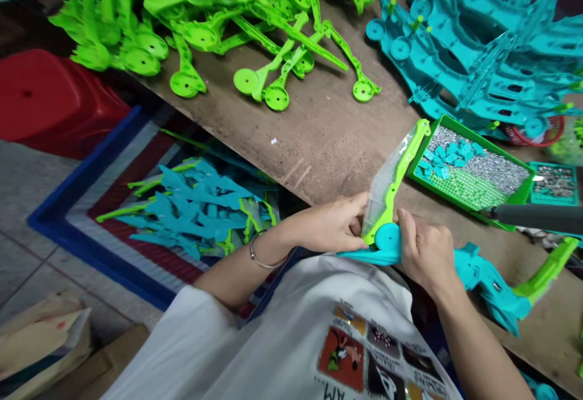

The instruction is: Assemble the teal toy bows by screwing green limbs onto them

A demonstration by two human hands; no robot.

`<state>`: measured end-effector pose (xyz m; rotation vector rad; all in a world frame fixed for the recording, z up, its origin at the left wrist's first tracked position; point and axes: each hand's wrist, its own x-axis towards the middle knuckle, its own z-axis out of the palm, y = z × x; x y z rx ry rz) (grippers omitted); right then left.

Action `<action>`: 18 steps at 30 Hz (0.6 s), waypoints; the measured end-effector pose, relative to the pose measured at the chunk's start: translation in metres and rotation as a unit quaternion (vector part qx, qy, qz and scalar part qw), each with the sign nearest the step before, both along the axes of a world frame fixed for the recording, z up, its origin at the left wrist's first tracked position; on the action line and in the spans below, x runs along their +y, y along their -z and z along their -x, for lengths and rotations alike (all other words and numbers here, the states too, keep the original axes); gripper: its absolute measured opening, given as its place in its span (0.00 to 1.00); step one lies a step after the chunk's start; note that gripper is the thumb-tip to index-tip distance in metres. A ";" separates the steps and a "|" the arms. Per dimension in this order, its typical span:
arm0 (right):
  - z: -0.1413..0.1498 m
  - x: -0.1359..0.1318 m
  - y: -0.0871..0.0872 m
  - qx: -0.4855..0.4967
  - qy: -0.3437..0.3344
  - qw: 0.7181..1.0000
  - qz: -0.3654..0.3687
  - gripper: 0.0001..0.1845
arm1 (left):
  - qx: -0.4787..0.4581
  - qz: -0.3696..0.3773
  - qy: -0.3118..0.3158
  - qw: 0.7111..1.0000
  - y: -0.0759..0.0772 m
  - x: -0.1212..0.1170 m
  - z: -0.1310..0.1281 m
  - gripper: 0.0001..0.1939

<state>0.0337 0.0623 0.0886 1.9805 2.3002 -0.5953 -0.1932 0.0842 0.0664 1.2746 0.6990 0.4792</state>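
Note:
My left hand (334, 224) is closed at the lower end of a lime-green plastic arm (401, 169), fingers pinched near its base. A clear film-like panel (381, 187) stands along the arm's left side. Against a round disc (387, 237) of a long teal plastic frame (489, 284) sits the arm's base. My right hand (426, 248) wraps round that frame just beside the disc, thumb up. At the frame's far right end a second green arm (549, 269) sticks up at a slant. My fingers hide part of the joint.
A green tray (514, 190) holds screws and small teal pieces, with a dark rod-like tool (537, 216) over its edge. Green arms (277, 98) and teal frames (446, 54) pile on the table (319, 139). A blue-rimmed crate (91, 251) with assembled parts and a red stool (54, 102) stand left.

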 end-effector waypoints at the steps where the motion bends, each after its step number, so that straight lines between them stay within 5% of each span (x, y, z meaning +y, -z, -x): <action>1: 0.000 -0.001 0.001 0.002 -0.002 1.000 -0.004 0.34 | 0.019 -0.004 -0.001 1.000 -0.001 -0.001 -0.001 0.23; 8: 0.001 0.012 0.009 -0.032 0.023 0.999 0.021 0.38 | 0.011 0.074 -0.050 0.996 0.005 -0.007 0.007 0.27; 13: 0.005 0.034 0.023 -0.062 0.049 0.996 0.044 0.42 | 0.000 0.236 -0.096 0.967 0.026 -0.016 0.009 0.23; 18: 0.011 0.045 0.031 -0.075 0.057 0.994 0.049 0.42 | 0.016 0.263 -0.170 0.950 0.044 -0.018 -0.002 0.25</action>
